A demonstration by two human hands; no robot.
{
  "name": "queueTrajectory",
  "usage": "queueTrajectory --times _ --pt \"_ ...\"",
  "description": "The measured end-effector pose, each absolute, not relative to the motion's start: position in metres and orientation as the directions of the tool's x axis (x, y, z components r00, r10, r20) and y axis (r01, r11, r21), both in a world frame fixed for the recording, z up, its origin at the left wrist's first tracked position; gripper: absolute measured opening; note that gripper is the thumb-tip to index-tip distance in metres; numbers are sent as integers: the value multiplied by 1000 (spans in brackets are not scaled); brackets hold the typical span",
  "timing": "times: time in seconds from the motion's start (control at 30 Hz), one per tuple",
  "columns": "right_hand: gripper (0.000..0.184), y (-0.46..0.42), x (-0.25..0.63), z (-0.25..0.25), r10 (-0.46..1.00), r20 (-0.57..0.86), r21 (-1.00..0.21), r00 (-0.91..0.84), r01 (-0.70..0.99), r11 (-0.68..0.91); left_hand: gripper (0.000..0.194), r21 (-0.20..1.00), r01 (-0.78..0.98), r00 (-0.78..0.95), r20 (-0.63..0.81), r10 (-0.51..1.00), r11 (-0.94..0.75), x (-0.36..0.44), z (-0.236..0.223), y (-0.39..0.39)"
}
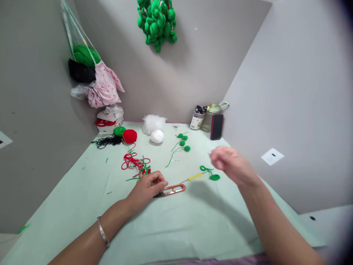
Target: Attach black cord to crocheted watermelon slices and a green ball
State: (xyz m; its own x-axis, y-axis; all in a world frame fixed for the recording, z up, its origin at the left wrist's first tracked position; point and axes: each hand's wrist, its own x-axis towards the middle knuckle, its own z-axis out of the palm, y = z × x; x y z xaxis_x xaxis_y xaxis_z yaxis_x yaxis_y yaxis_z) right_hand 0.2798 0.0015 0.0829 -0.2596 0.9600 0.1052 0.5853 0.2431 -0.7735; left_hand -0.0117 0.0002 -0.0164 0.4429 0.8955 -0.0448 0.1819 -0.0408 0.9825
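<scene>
My left hand (147, 189) rests low over the table with its fingers curled in; what they hold, if anything, is hidden. Just behind its knuckles lies a small crocheted piece (145, 169) in green, red and white. Orange thread snips (175, 189) lie by the thumb, their blades partly under the hand. Raised above the table on the right, my right hand (230, 163) is closed in a pinch and slightly blurred. A thin dark tip shows at its fingers, too small to name. Between the hands lie a yellow-handled crochet hook (195, 177) and a green crocheted leaf-like piece (214, 177) with a yarn tail.
Tangled red yarn (132, 162), a red yarn ball (129, 136) and black yarn (109, 141) lie left. White stuffing (153, 123) and a white yarn ball (157, 136) sit behind. Small green balls (182, 143), a tin (196, 121) and a phone (216, 127) are right.
</scene>
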Motion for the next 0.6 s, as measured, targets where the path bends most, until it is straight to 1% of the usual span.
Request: queueTrajectory --times 0.03,0.07,0.1,0.13,0.17,0.2,0.23,0.27,0.3,0.4,0.47,0.5,0.57,0.6 --pt "40 8 271 73 960 92 -744 -265 622 243 26 977 209 479 -58 876 -49 -10 -17 -2" --pt "35 15 261 63 954 80 -674 -288 689 264 27 968 243 512 -69 856 -68 -9 -17 -4" --pt "30 21 252 52 943 66 -540 -326 783 309 26 957 276 539 -79 839 -87 -7 -18 -6" --pt "25 27 243 43 927 47 -352 -372 862 364 26 947 304 559 -89 824 -104 -6 -18 -7" --pt "22 33 234 34 908 31 -141 -419 897 419 25 938 326 572 -97 814 -117 -4 -19 -8" --pt "21 39 226 27 889 -8 52 -458 888 457 24 931 342 579 -105 808 -124 -3 -20 -8" --pt "20 44 219 21 875 -37 139 -482 865 482 24 927 352 580 -108 808 -129 -2 -20 -8" --pt "21 49 212 17 865 -59 184 -498 847 500 24 927 353 576 -107 810 -128 -1 -20 -8" --pt "21 54 205 13 858 -73 199 -508 836 512 24 931 345 569 -104 816 -122 -1 -18 -7" --pt "25 67 191 6 854 -74 217 -515 827 518 26 952 291 535 -79 841 -96 -5 -2 -6" --pt "25 71 188 3 855 -75 226 -514 826 516 22 943 313 517 -66 853 -117 -18 18 -6" --pt "24 72 188 2 854 -79 225 -515 825 519 19 909 378 530 -56 846 -177 -27 29 -5" --pt "21 71 192 2 850 -90 214 -519 823 525 15 784 531 597 -77 798 -322 -53 51 1" --pt "20 70 195 3 850 -93 206 -519 825 526 16 729 582 595 -79 800 -361 -68 60 7"
